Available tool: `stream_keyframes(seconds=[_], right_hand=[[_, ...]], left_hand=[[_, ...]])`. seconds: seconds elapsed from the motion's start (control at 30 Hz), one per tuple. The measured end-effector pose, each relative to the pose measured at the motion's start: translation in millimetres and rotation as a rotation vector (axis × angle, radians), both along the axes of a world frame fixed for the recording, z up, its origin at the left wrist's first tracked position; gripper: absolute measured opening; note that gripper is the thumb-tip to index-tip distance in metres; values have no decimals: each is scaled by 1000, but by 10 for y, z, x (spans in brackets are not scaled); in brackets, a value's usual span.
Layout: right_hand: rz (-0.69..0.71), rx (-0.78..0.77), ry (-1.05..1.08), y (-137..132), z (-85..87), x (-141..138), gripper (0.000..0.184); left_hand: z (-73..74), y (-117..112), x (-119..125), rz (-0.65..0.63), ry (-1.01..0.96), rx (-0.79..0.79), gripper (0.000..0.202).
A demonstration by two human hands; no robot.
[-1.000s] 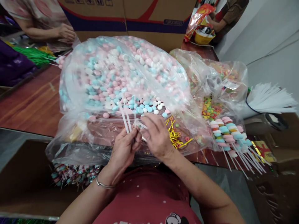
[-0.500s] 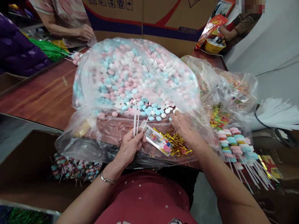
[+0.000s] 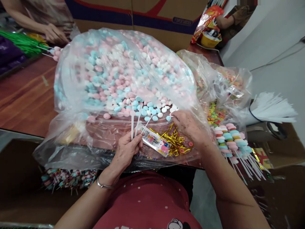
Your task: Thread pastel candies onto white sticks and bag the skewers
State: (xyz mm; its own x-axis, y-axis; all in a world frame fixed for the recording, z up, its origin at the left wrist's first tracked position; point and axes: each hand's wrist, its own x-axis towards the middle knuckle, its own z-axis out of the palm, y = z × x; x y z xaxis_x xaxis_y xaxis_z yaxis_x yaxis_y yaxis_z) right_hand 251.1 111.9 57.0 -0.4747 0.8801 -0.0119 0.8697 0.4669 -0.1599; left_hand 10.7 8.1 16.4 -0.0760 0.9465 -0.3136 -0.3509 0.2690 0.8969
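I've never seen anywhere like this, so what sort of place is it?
Perhaps a small candy workshop: there's a big bag of what look like sweets, loaded skewers and a bundle of white sticks.

The desk (image 3: 26, 98) left of the bag (image 3: 133, 60) gives passage, while the carton (image 3: 157, 30) blocks behind it and skewers (image 3: 232, 141) crowd its front right.

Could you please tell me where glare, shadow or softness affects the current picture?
Head view: glare hazes the clear plastic bag over the pastel pieces; head view: the lower-left cardboard box sits in shadow; head view: the right hand looks slightly soft.
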Motion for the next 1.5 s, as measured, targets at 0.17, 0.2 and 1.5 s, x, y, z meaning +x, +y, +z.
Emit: stream_keyframes(seconds=[0.17, 0.2, 1.5], right_hand=[[-17, 26, -171, -100, 34, -253, 29], [-20, 13, -185, -99, 56, -287, 30], [-437, -685, 1445, 39, 66, -485, 22]], left_hand=[[-43, -4, -10, 1, -32, 7, 28], [-46, -7, -10, 1, -39, 10, 28], [87, -1, 1, -141, 383, 183, 26]])
